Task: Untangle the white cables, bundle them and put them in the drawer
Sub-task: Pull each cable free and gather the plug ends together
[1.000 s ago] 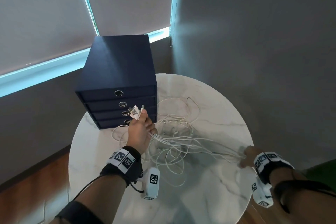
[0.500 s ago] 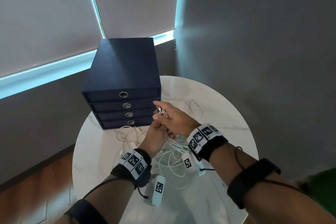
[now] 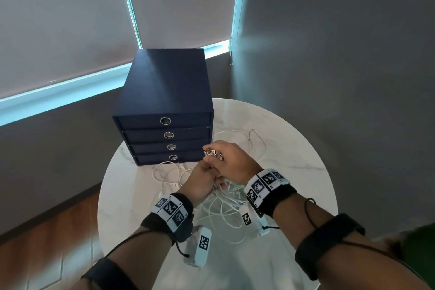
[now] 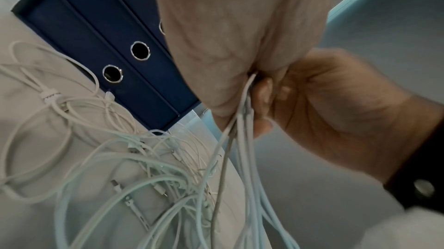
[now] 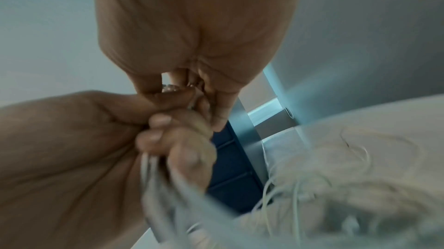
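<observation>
The dark blue drawer unit (image 3: 164,103) stands at the back of the round marble table (image 3: 294,155), all four drawers pushed shut, so what they hold cannot be seen; the lowest drawer (image 3: 164,159) sits just behind the loose cable loops. The white cables (image 3: 219,207) lie tangled on the tabletop in front of the unit, several strands rising into the hands. The left hand (image 3: 203,180) has its fingers curled round a gathered sheaf of strands, and the right hand (image 3: 231,160) closes over the top of that sheaf, its fingers pinching the metal plug ends (image 3: 211,153) that stick out there. A second ago the right hand was far out at the table's right edge, drawing strands taut; since then it has come across to meet the left just beside the drawer fronts.
</observation>
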Available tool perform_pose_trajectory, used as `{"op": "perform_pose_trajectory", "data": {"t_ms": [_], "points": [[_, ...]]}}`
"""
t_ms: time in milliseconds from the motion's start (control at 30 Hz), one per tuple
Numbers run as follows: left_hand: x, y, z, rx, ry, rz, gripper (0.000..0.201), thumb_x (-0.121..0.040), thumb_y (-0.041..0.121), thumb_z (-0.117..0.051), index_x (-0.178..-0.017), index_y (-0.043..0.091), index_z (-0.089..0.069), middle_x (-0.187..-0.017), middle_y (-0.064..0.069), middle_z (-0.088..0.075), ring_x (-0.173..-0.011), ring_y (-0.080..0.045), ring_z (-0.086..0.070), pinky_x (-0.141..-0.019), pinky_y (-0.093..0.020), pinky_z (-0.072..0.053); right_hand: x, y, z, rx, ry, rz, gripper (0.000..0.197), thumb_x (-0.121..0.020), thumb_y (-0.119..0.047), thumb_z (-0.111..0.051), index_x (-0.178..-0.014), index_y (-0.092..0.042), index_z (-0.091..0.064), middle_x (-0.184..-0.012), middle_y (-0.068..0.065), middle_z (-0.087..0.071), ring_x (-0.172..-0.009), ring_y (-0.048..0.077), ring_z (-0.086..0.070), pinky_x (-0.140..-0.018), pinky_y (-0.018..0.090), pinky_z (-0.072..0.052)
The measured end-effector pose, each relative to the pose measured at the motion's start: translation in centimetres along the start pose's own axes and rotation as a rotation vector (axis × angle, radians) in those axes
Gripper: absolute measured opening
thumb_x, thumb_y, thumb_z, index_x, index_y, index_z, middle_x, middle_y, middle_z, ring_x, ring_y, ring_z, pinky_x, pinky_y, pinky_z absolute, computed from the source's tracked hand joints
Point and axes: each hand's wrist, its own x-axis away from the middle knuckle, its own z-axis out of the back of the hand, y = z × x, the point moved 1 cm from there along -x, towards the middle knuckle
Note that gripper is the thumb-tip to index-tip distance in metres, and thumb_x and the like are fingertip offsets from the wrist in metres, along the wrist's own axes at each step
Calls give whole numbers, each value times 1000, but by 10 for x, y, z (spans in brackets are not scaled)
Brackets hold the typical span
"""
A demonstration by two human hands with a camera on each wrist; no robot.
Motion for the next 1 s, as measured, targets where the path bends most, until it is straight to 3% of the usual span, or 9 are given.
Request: {"op": "perform_pose_trajectory", "data": {"t_ms": [133,233,300,433,600,700,767,933,1000], "points": [[-1,8,1,188,63,-27,28,-103,2,-43,-84,0,-63,-71,-10,-64,-67,-22,-63,-61,-31,-54,20,-2,-19,-499,-8,-174,64,-94,-40,-58,-149,-30,-26,-142,-8,-43,-119,13,-57,-99,35,-48],[-6,10,9,373,170,-1,30,-103,14,-49,-73,9,-49,-57,-2,-46,-50,-15,-47,-51,-29,-47,40,9,-35,-507,-141,-260,39,-92,-45,-60,-125,-27,-52,-97,2,-70,-69,16,-66,-64,34,-55],[-9,9,17,483,230,14,31,-104,14,-48,-73,15,-43,-57,2,-36,-47,-13,-37,-49,-29,-45,50,25,-35,-200,-168,-211,21,-92,-43,-60,-95,-23,-60,-71,-3,-61,-58,13,-56,-61,37,-49],[-11,13,50,595,357,-19,34,-106,18,-45,-72,20,-42,-52,7,-30,-42,-8,-28,-39,-21,-30,71,84,-12,222,-268,-274,34,-94,-52,-51,-90,-21,-64,-88,-1,-67,-85,20,-64,-77,35,-49],[-2,24,86,510,457,-46,40,-106,22,-46,-66,21,-47,-53,8,-25,-40,-6,-22,-36,-19,-20,118,173,54,382,-195,-585,30,-89,-58,-54,-84,-33,-69,-88,-4,-71,-89,20,-68,-79,33,-51],[8,18,90,388,414,-4,39,-106,23,-47,-68,21,-41,-53,8,-25,-41,-6,-22,-36,-19,-23,137,198,78,526,-199,-677,23,-94,-46,-54,-72,-40,-60,-92,-2,-71,-95,25,-68,-78,32,-49],[16,7,84,273,383,21,40,-105,22,-49,-66,21,-42,-52,8,-27,-41,-7,-24,-37,-19,-24,137,197,82,588,-213,-700,19,-95,-44,-51,-88,-34,-67,-102,3,-72,-99,27,-66,-79,32,-47],[23,-15,79,198,402,49,42,-104,21,-52,-64,19,-39,-50,8,-28,-41,-7,-25,-38,-20,-25,125,186,70,579,-600,-779,45,-82,-51,-68,-116,-23,-60,-121,3,-63,-112,24,-61,-82,25,-42],[22,-17,85,200,444,56,44,-104,22,-53,-62,20,-37,-50,7,-27,-41,-7,-25,-38,-21,-25,109,171,65,563,-707,-733,47,-68,-57,-76,-103,-28,-61,-101,-3,-66,-94,21,-64,-78,27,-44]]}}
